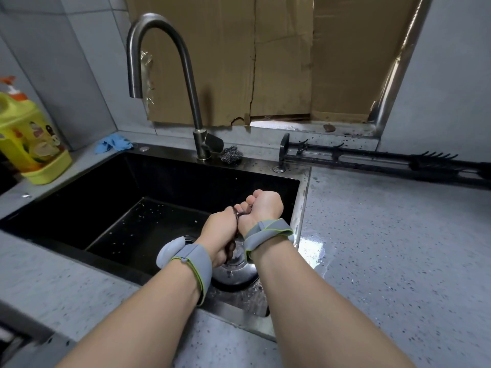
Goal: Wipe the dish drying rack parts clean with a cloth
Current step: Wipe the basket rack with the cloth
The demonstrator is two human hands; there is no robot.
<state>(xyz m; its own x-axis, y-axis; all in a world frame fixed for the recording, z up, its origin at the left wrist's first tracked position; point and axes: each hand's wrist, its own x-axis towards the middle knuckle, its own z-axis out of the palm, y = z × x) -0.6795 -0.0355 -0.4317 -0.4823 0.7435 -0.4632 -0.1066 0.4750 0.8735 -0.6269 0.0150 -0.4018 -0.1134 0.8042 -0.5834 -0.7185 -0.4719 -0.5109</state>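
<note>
Over the black sink, my left hand and my right hand grip a dark, twisted cloth between them. Only a narrow strip of the cloth shows between the fists; the rest is hidden inside my fingers. Both hands hang above the steel drain. Black dish rack parts, a long rail with hooks and prongs, lie on the counter against the back wall to the right.
A curved steel faucet rises behind the sink, with a steel wool pad beside its base. A yellow detergent bottle stands far left, a blue cloth behind the sink's left corner. The counter right of the sink is wet.
</note>
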